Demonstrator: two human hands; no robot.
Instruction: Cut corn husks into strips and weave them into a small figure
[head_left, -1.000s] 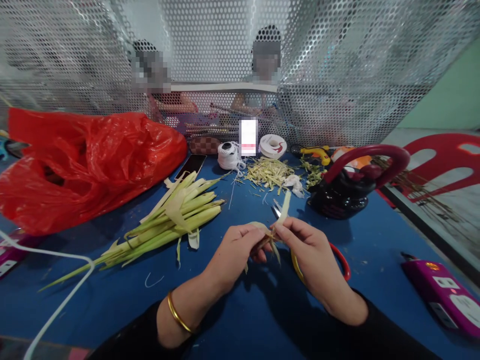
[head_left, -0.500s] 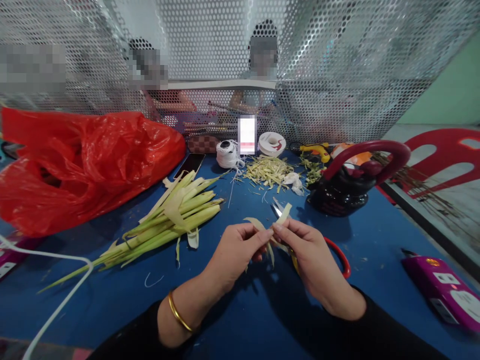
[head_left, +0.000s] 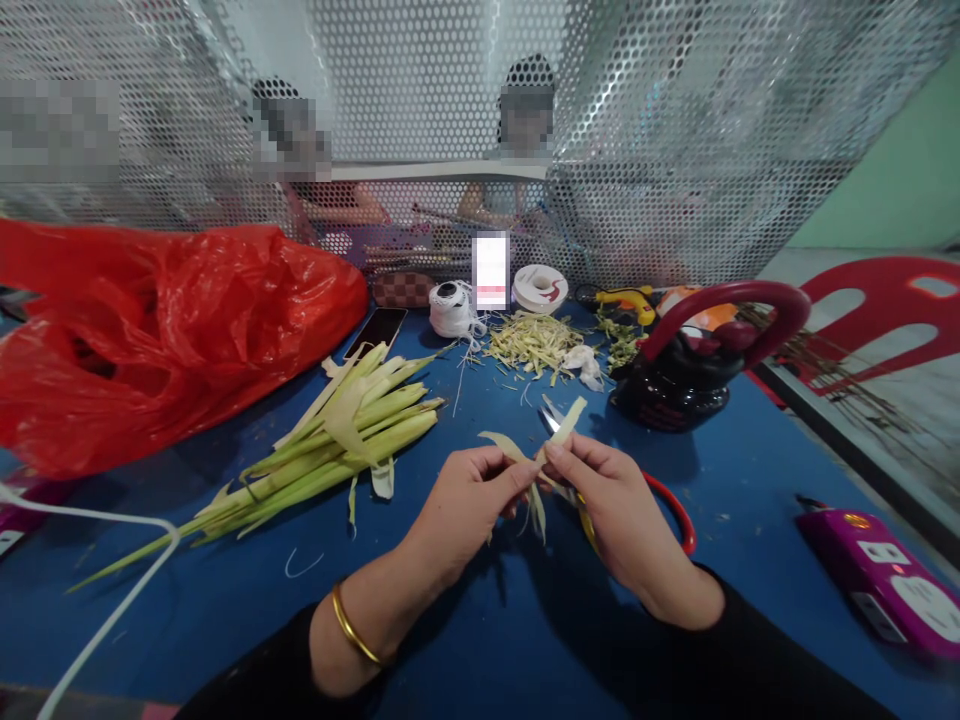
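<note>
My left hand pinches pale leaf strips between thumb and forefinger, with their ends hanging below the fingers. Right against it, my right hand is closed on another pale strip that sticks up past the fingertips. Scissors with red and yellow handles lie on the blue table, partly hidden under my right hand, their blades showing beyond it. To the left rests a bundle of long green leafy stalks, a pale strip wrapped around it.
A red plastic bag fills the left side. Behind my hands are a string ball, a ribbon spool, a lit phone and a heap of cuttings. At right stand a black pot and a purple power strip.
Both hands stay together with the strips, their fingers shifting only slightly. The whole view has moved a little, so things sit slightly further left.
</note>
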